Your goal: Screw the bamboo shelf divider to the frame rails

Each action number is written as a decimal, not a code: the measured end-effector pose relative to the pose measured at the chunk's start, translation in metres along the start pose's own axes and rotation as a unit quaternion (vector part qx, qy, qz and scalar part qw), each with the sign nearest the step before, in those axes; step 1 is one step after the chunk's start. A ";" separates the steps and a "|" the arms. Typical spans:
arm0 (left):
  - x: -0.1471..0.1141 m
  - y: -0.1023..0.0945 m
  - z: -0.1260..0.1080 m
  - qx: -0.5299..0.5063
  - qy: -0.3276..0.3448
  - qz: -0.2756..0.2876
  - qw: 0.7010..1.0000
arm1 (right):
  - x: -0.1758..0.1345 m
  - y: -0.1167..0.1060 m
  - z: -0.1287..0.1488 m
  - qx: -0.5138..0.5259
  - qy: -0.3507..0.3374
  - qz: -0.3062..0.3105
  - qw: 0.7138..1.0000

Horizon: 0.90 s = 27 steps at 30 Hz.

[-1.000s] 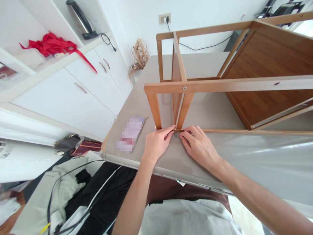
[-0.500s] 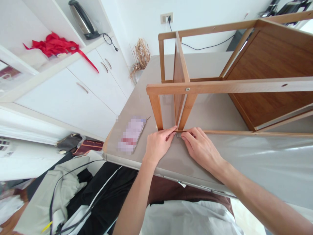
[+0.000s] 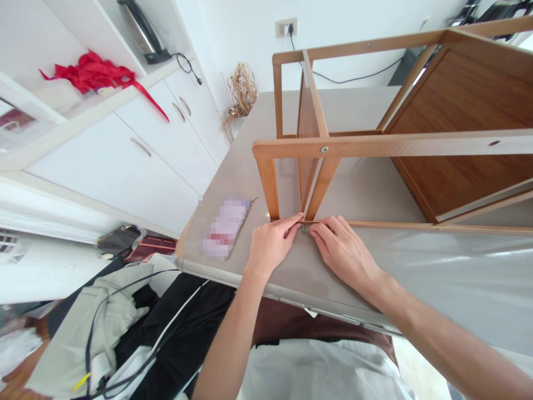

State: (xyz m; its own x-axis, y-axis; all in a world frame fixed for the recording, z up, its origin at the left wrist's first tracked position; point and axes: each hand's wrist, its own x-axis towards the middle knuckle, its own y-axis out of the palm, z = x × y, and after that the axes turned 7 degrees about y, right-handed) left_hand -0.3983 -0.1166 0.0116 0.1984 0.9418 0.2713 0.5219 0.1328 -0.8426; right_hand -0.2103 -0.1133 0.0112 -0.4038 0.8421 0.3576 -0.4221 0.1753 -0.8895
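Observation:
A wooden shelf frame (image 3: 375,145) lies on its side on the table, its bottom rail near my hands. At the foot of its slatted upright, a small bent metal hex key (image 3: 306,228) shows between my fingertips. My left hand (image 3: 270,244) is closed, forefinger stretched to the rail, thumb and fingers pinching near one end of the key. My right hand (image 3: 347,250) pinches the key's other end with thumb and fingers. The key's tip and the screw hole are hidden by fingers and rail.
A phone-like flat object (image 3: 227,228), pixelated, lies on the grey table (image 3: 258,166) left of my hands, a thin metal pin beside it. White cabinets (image 3: 120,150) hold a kettle (image 3: 144,33) and red ribbon (image 3: 89,72). Clothes and cables (image 3: 125,333) lie below left.
My hands keep almost the same hold at the rail. The view has shifted slightly, and the frame appears a little farther right; the key has moved hardly at all.

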 end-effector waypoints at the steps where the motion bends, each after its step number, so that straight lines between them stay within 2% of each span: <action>1: 0.000 0.000 0.000 0.001 0.001 -0.002 1.000 | 0.000 0.000 0.000 0.002 0.000 -0.002 1.000; 13: 0.000 0.001 0.002 0.010 0.008 -0.007 1.000 | 0.001 0.002 0.004 -0.025 -0.012 -0.026 0.999; 17: 0.000 0.000 0.001 0.013 0.009 -0.007 1.000 | 0.000 0.000 0.003 -0.036 0.007 -0.042 0.998; 27: 0.000 0.000 0.001 0.011 0.012 -0.005 1.000 | 0.001 -0.001 -0.004 -0.026 0.012 -0.014 0.999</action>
State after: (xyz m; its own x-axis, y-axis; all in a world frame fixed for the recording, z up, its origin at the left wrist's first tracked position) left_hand -0.3996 -0.1162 0.0111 0.2133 0.9328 0.2906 0.5053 0.1492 -0.8500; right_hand -0.2071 -0.1110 0.0111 -0.3720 0.8486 0.3761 -0.3897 0.2250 -0.8930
